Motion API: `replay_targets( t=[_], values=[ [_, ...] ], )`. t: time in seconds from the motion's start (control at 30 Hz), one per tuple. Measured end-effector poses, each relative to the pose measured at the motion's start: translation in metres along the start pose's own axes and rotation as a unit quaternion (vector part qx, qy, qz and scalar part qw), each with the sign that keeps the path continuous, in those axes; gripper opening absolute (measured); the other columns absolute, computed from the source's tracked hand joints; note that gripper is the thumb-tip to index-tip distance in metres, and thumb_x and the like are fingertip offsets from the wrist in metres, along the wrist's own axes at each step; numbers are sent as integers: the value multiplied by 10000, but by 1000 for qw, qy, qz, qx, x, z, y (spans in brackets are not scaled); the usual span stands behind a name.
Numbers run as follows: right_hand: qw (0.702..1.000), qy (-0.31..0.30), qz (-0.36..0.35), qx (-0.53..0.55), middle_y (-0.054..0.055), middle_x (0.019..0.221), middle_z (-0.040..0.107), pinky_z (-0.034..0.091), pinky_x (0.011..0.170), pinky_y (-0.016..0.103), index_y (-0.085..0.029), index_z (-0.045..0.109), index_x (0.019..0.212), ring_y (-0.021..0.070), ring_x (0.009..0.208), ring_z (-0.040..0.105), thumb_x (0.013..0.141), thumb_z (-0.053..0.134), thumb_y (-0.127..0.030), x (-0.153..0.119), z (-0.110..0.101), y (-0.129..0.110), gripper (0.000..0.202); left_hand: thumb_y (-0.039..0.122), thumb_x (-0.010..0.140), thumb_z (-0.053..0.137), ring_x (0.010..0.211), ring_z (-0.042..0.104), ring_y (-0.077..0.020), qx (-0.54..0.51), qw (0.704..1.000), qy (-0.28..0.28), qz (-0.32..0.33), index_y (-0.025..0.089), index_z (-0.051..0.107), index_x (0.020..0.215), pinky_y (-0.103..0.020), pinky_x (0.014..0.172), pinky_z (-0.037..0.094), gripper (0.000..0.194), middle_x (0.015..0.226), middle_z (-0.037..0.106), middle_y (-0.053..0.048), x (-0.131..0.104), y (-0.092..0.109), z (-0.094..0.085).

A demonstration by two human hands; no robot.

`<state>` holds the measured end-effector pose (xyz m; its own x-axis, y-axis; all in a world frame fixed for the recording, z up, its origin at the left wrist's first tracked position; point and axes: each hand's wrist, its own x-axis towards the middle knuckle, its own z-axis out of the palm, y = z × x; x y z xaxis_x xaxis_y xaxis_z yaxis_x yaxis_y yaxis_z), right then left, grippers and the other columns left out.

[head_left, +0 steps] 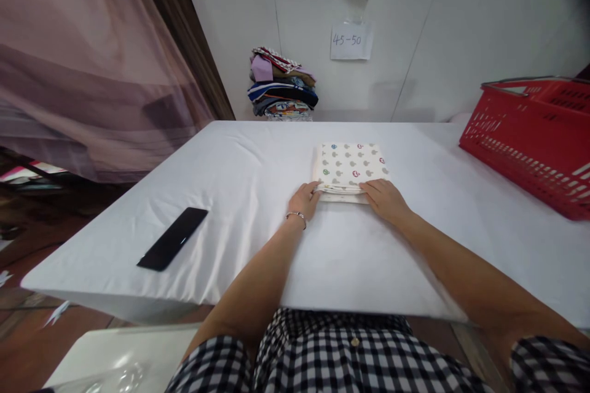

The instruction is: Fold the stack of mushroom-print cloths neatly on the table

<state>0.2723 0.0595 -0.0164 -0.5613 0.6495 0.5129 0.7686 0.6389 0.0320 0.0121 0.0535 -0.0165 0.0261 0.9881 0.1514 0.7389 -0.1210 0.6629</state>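
A folded white cloth (353, 163) with small grey, red, green and blue prints lies on the white-covered table. My left hand (305, 199) grips the near left corner of its folded edge, thumb and fingers closed on the layers. At the near right corner, my right hand (383, 196) holds the same edge between thumb and fingers. A lower layer of the cloth shows below the folded edge, between the two hands. A bracelet is round my left wrist.
A black phone (173, 239) lies on the table (239, 196) at the left. A red basket (534, 141) stands at the right. Folded clothes (283, 86) are stacked behind the far edge, by a wall with a paper sign (351, 42). Pink fabric (92, 61) hangs at the left.
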Motion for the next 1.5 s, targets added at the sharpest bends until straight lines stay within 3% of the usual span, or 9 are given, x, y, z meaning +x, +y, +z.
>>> replay_targets(
  t=[0.4, 0.67, 0.77, 0.87, 1.03, 1.3, 1.5],
  values=[
    [997, 76, -7, 12, 95, 964, 653, 433, 734, 349, -183, 582, 1110, 221, 867, 562, 899, 391, -147, -6, 2, 0, 286, 334, 893, 454, 809, 578, -129, 72, 997, 12, 17, 343, 544, 1210, -231, 714, 444, 329, 964, 603, 24, -3, 3, -3],
    [999, 35, -5, 10, 95, 1001, 640, 424, 757, 366, -191, 576, 1127, 231, 891, 549, 890, 397, -135, -10, 9, 1, 302, 338, 879, 469, 800, 581, -149, 139, 990, -13, 29, 345, 546, 1210, -257, 685, 459, 340, 923, 614, 13, -5, 0, -4],
    [999, 33, 1, 16, 97, 1006, 640, 421, 760, 368, -194, 570, 1143, 233, 899, 551, 892, 398, -144, -9, 9, 1, 309, 327, 845, 526, 916, 568, -184, 178, 980, 37, 82, 293, 522, 1245, -285, 731, 465, 401, 1059, 590, -38, -9, 4, -4],
    [999, 40, 2, 19, 99, 1006, 644, 421, 757, 363, -183, 567, 1144, 231, 899, 553, 902, 392, -159, -9, 8, 0, 299, 334, 796, 603, 1152, 461, -255, 228, 951, 89, 188, 243, 497, 1266, -374, 899, 414, 490, 1255, 506, -96, -14, 11, 0],
    [999, 44, -1, 19, 99, 986, 649, 425, 749, 361, -170, 568, 1139, 228, 888, 557, 908, 389, -166, -7, 5, -2, 292, 356, 775, 639, 1283, 348, -266, 271, 908, 41, 317, 238, 454, 1282, -456, 1041, 270, 553, 1347, 458, -99, -12, 25, 15],
    [997, 67, -5, 40, 101, 985, 647, 443, 743, 367, -178, 557, 1161, 224, 867, 564, 921, 376, -193, -8, 4, 1, 301, 350, 831, 580, 1114, 495, -225, 252, 905, 29, 343, 216, 509, 1197, -423, 970, 321, 397, 1163, 579, -90, 16, 28, 25],
    [996, 49, -3, 71, 88, 1006, 640, 445, 764, 395, -221, 525, 1205, 228, 877, 566, 921, 370, -207, -9, 3, 3, 324, 349, 905, 457, 992, 547, -192, 223, 914, 58, 334, 213, 578, 1083, -367, 893, 361, 255, 1032, 630, -65, 22, 22, 32]
  ],
)
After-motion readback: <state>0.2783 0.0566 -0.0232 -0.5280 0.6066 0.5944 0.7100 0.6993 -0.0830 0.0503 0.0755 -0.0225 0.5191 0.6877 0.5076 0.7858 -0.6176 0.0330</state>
